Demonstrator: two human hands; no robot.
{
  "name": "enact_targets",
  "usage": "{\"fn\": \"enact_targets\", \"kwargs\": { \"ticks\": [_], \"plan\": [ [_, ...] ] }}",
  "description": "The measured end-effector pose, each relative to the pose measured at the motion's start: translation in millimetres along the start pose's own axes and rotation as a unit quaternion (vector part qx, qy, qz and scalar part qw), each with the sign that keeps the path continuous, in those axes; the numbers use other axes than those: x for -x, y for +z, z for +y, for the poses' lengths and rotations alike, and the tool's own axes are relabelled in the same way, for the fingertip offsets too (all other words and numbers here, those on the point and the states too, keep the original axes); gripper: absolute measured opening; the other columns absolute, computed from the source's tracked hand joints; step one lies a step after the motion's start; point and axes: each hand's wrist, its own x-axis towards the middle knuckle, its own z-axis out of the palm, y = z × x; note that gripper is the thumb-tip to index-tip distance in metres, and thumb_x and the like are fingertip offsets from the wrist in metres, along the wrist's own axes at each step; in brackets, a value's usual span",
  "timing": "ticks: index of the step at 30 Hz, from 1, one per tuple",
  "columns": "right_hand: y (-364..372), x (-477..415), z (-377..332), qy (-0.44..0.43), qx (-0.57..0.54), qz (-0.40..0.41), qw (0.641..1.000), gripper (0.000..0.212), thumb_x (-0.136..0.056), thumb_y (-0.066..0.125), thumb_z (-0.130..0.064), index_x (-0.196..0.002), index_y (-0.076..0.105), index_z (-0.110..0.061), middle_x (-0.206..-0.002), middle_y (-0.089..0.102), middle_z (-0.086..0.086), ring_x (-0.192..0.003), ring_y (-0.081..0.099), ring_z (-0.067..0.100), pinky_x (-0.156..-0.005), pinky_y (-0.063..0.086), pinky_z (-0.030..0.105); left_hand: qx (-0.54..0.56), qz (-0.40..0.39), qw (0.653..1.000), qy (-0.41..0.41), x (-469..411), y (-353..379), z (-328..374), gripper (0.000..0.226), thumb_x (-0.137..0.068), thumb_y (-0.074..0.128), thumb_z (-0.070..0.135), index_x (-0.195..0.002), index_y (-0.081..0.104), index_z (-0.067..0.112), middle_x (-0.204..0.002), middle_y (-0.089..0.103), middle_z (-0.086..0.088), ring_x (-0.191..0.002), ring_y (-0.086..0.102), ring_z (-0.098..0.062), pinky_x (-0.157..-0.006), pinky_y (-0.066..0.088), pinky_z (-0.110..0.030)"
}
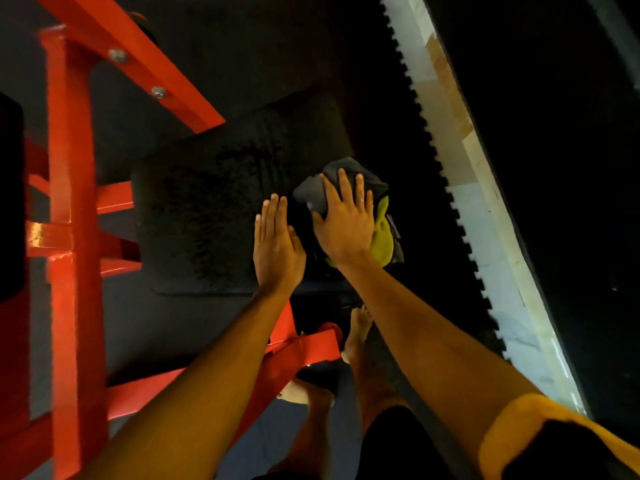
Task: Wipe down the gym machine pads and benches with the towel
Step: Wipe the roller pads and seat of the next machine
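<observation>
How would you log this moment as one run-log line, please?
step: wiping pad | right hand: flat, pressing towel on pad edge | left hand: flat on pad beside towel

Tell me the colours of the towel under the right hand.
The towel is dark grey and yellow-green, seen in the head view.

Dim, soft, wide-angle edge distortion
</observation>
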Motion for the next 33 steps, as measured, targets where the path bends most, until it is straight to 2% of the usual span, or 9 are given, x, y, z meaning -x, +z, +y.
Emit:
{"fn": "enact_targets", "kwargs": {
  "ticks": [2,7,11,16,19,21,30,33],
  "plan": [
    [2.5,-4.4,-6.5,-0.004,0.005,-0.001,1.000,0.067,-0.097,0.054,-0.051,-0.158,0.041,-0.026,-0.166,0.033,0.008,-0.156,0.019,0.039,-0.125,0.017,0.056,-0.008,0.006,1.000,-0.016,-3.6,-2.8,-2.4,0.056,-0.099,0.032,0.017,-0.152,0.042,0.003,-0.162,0.035,-0.015,-0.153,0.028,-0.030,-0.128,0.016,-0.041],
    [-5.8,59.9,19.9,-0.161,0.002,-0.005,0.987,0.077,-0.087,0.065,-0.040,-0.158,0.041,-0.027,-0.168,0.032,0.002,-0.158,0.019,0.029,-0.127,0.018,0.051,-0.030,0.011,0.999,-0.008,-12.5,-8.7,-16.8,0.052,-0.099,0.033,0.012,-0.147,0.050,0.003,-0.157,0.043,-0.014,-0.150,0.035,-0.030,-0.125,0.025,-0.045],
    [-4.0,64.6,30.4,-0.204,0.006,-0.017,0.979,0.077,-0.087,0.065,-0.039,-0.158,0.040,-0.027,-0.169,0.029,0.000,-0.159,0.017,0.028,-0.127,0.017,0.051,-0.037,0.001,0.999,-0.007,-18.7,-8.3,-17.4,0.054,-0.098,0.030,0.013,-0.149,0.047,0.004,-0.159,0.040,-0.014,-0.151,0.031,-0.030,-0.125,0.024,-0.045],
    [2.5,-12.2,10.7,-0.200,0.000,-0.012,0.980,0.068,-0.089,0.053,-0.037,-0.155,0.046,-0.024,-0.163,0.040,0.006,-0.156,0.025,0.033,-0.127,0.020,0.051,-0.052,-0.013,0.998,-0.029,-29.2,-5.5,-14.6,0.055,-0.096,0.038,0.007,-0.150,0.044,0.002,-0.161,0.037,-0.015,-0.153,0.028,-0.030,-0.127,0.020,-0.043],
    [5.4,-80.1,-15.8,-0.156,-0.002,0.005,0.988,0.067,-0.088,0.064,-0.032,-0.153,0.050,-0.023,-0.160,0.044,0.007,-0.154,0.030,0.034,-0.125,0.023,0.051,-0.071,-0.017,0.997,-0.034,-35.9,-5.2,-9.6,0.056,-0.096,0.038,0.012,-0.151,0.043,0.004,-0.162,0.036,-0.012,-0.153,0.027,-0.028,-0.127,0.019,-0.043],
    [4.4,-107.4,-27.9,-0.143,-0.001,-0.011,0.990,0.067,-0.091,0.068,-0.032,-0.154,0.047,-0.024,-0.163,0.041,0.006,-0.155,0.027,0.033,-0.126,0.019,0.050,-0.078,-0.023,0.996,-0.045,-39.8,-5.5,-7.5,0.056,-0.098,0.040,0.013,-0.154,0.041,0.007,-0.164,0.033,-0.010,-0.155,0.023,-0.025,-0.128,0.015,-0.041],
    [-7.9,-35.4,16.7,-0.228,-0.013,-0.050,0.972,0.074,-0.094,0.061,-0.035,-0.161,0.033,-0.025,-0.168,0.030,0.003,-0.159,0.016,0.027,-0.128,0.017,0.048,-0.068,-0.014,0.994,-0.084,-75.9,-0.2,-4.1,0.062,-0.096,0.044,0.008,-0.157,0.034,0.007,-0.167,0.026,-0.010,-0.157,0.015,-0.024,-0.129,0.009,-0.037],
    [-2.3,-69.1,7.5,-0.241,-0.010,-0.053,0.969,0.070,-0.092,0.067,-0.031,-0.157,0.042,-0.021,-0.165,0.036,0.006,-0.157,0.021,0.031,-0.127,0.020,0.050,-0.067,0.000,0.993,-0.093,-85.7,0.4,-3.6,0.059,-0.096,0.043,0.008,-0.155,0.039,0.007,-0.165,0.030,-0.010,-0.156,0.019,-0.024,-0.129,0.010,-0.038]
  ]
}}
